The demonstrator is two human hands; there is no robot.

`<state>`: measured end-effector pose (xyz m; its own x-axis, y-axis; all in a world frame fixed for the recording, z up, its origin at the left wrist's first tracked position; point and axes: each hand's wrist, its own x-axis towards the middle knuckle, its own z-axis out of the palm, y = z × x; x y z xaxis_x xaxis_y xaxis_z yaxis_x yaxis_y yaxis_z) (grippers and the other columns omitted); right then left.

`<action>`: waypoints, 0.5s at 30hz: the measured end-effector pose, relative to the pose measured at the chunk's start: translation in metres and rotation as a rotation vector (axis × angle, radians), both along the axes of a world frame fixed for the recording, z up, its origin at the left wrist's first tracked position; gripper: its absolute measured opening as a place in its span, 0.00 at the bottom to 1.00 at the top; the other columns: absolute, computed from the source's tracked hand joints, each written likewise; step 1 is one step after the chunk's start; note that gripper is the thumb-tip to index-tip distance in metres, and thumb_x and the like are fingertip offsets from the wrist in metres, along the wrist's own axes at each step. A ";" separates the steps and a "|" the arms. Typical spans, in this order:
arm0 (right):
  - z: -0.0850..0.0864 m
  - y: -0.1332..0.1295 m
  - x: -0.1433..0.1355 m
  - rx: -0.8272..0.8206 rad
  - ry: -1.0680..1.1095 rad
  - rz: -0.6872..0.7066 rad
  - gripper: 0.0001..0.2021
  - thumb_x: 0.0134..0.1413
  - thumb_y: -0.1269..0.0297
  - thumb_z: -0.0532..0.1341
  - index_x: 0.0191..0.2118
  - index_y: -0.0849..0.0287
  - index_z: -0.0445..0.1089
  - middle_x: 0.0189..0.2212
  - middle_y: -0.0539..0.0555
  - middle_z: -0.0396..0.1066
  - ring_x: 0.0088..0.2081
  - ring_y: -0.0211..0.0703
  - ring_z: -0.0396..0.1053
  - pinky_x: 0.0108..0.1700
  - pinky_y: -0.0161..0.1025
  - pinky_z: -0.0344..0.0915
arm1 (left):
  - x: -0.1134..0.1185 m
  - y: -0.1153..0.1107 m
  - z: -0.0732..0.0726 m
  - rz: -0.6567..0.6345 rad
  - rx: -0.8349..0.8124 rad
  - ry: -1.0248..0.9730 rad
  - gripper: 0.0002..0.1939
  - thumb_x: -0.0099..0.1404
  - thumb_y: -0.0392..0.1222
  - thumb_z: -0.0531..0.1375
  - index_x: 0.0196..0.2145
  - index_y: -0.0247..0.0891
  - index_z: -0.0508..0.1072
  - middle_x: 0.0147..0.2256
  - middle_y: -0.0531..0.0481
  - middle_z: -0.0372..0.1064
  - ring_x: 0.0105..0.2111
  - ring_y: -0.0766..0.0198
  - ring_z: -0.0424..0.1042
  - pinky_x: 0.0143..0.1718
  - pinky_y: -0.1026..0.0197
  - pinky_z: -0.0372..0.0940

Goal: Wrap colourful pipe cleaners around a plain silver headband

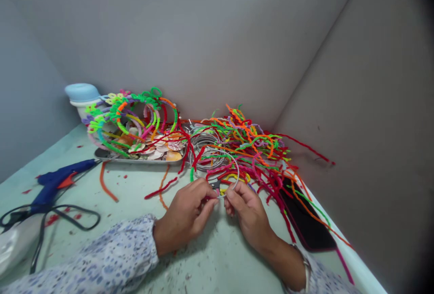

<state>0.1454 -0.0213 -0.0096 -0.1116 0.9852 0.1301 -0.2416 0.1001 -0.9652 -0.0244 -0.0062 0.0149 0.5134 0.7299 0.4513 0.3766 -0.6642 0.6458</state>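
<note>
My left hand [187, 211] and my right hand [250, 215] meet low over the table, thumb and fingers pinched. Between their fingertips runs a thin grey wire [238, 170], which curves up past my right hand in an arc toward a loose wire coil [200, 165]. Just behind my fingers lies a tool with a dark pivot [214, 186] and what look like red and yellow handles, partly covered. Fuzzy pipe cleaners [252, 138] in many colours heap up behind and to the right, partly over the coil.
At the back left, a metal tray [145, 161] holds shells, with pipe-cleaner headbands [101, 122] above it. A blue-lidded container [82, 92] stands behind. A blue glue gun [54, 185] with its cord lies left; a dark phone [307, 221] lies right, near the table edge and wall.
</note>
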 end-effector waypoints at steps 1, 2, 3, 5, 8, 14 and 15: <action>0.000 0.000 0.000 0.001 0.001 0.004 0.11 0.58 0.59 0.57 0.28 0.58 0.61 0.21 0.45 0.61 0.23 0.33 0.57 0.28 0.32 0.57 | 0.000 0.000 0.000 -0.001 0.000 -0.003 0.04 0.65 0.33 0.53 0.34 0.36 0.67 0.31 0.49 0.64 0.32 0.64 0.64 0.32 0.62 0.57; -0.001 0.000 0.000 -0.001 0.000 0.002 0.11 0.58 0.59 0.58 0.28 0.58 0.61 0.21 0.45 0.61 0.23 0.33 0.58 0.28 0.32 0.57 | 0.000 0.000 0.000 -0.002 0.001 -0.005 0.04 0.65 0.33 0.53 0.34 0.36 0.67 0.31 0.49 0.64 0.31 0.65 0.63 0.32 0.62 0.57; -0.001 0.000 0.000 -0.004 -0.002 0.001 0.11 0.58 0.59 0.58 0.28 0.58 0.61 0.21 0.45 0.61 0.23 0.33 0.58 0.28 0.32 0.57 | 0.000 0.000 0.001 -0.002 0.001 -0.004 0.04 0.65 0.33 0.53 0.34 0.36 0.67 0.31 0.49 0.64 0.31 0.65 0.63 0.32 0.62 0.57; -0.001 -0.001 -0.001 -0.008 -0.003 -0.002 0.11 0.58 0.59 0.58 0.28 0.58 0.61 0.21 0.45 0.62 0.23 0.33 0.58 0.28 0.32 0.57 | -0.001 0.000 0.001 0.008 0.008 -0.001 0.04 0.65 0.33 0.53 0.33 0.35 0.66 0.30 0.49 0.63 0.30 0.65 0.62 0.31 0.62 0.56; 0.001 -0.002 -0.001 -0.006 -0.007 -0.008 0.11 0.58 0.59 0.58 0.28 0.58 0.61 0.21 0.45 0.62 0.23 0.33 0.58 0.28 0.32 0.57 | -0.001 0.000 0.001 0.012 0.020 0.004 0.04 0.65 0.34 0.53 0.33 0.35 0.66 0.30 0.49 0.62 0.30 0.65 0.62 0.30 0.62 0.56; -0.002 0.000 0.000 -0.020 0.018 0.006 0.11 0.57 0.58 0.59 0.28 0.59 0.62 0.22 0.46 0.62 0.23 0.32 0.58 0.28 0.32 0.57 | 0.000 0.001 0.000 0.007 0.023 0.013 0.03 0.65 0.34 0.53 0.33 0.35 0.66 0.30 0.49 0.63 0.31 0.65 0.62 0.31 0.62 0.57; -0.003 0.001 0.001 -0.027 0.025 0.007 0.11 0.58 0.58 0.58 0.29 0.59 0.63 0.22 0.46 0.62 0.23 0.32 0.59 0.28 0.32 0.57 | 0.001 0.001 -0.001 0.005 0.021 0.012 0.03 0.65 0.34 0.53 0.33 0.35 0.66 0.31 0.49 0.64 0.31 0.65 0.63 0.32 0.62 0.57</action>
<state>0.1461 -0.0203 -0.0124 -0.1155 0.9876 0.1060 -0.2667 0.0720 -0.9611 -0.0237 -0.0049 0.0144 0.5154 0.7228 0.4603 0.3876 -0.6757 0.6270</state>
